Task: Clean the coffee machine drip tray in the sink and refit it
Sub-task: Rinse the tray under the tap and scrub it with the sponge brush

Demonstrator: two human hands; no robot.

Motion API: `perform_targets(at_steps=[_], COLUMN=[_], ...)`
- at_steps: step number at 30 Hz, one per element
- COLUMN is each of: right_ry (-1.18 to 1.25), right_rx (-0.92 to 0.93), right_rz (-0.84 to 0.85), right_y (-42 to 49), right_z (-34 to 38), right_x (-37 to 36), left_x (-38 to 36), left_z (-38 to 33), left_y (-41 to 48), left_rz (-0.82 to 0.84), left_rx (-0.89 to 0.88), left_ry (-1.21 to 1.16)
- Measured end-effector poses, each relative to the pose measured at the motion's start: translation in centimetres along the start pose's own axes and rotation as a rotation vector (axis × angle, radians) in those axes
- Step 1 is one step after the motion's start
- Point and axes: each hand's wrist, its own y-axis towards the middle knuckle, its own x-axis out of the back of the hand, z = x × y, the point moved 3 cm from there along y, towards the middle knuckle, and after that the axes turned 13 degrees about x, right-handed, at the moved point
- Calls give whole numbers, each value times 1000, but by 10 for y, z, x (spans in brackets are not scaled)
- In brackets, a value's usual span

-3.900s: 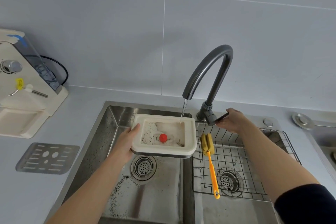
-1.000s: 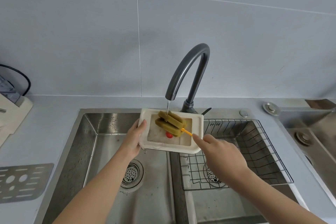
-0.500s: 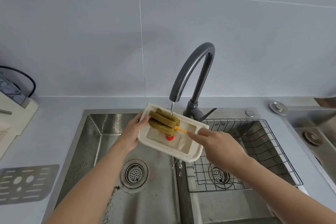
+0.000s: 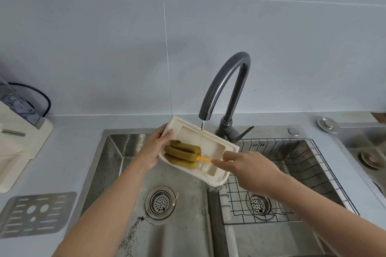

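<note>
Tilting over the left basin of the double sink [image 4: 117, 152], the cream drip tray [image 4: 213, 148] is being gripped at its left end by the left hand [image 4: 153, 152], whose fingers [image 4: 167, 133] are curling over the rim while the thumb is hidden under the tray. The tray's lower right corner is dipping, and water is spilling off it onto the divider between the basins. A thin stream from the dark grey faucet [image 4: 225, 81] is landing on the tray's far inner wall, just beyond the right fingertips.

The right hand [image 4: 248, 169] is pinching the orange handle of a sponge brush [image 4: 181, 153], fingers clenched on it; the olive-green sponge head is pressing into the tray's recess, just right of the left fingers.

Dark grounds are speckling the basin floor near the drain strainer [image 4: 160, 202], below the left forearm. A wire rack [image 4: 292, 173] is sitting in the right basin under the right wrist. Well left of the left fingers, on the worktop [image 4: 69, 162], a perforated metal grate [image 4: 33, 214] is lying flat, and the cream coffee machine [image 4: 18, 144] is standing at the picture's edge. No brand or writing is readable on anything.
</note>
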Motion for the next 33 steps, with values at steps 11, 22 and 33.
perform_targets(at_steps=[11, 22, 33], right_ry=[14, -6, 137], right_rx=[-25, -49, -92], right_rz=[38, 44, -160], right_y=[-6, -18, -25], right_z=[-21, -30, -47], right_x=[-10, -11, -9], left_x=[0, 9, 13], left_z=[-5, -3, -1], left_y=[1, -3, -2], left_rz=[-120, -165, -172], left_rx=[-18, -22, -18], left_ry=[19, 7, 24])
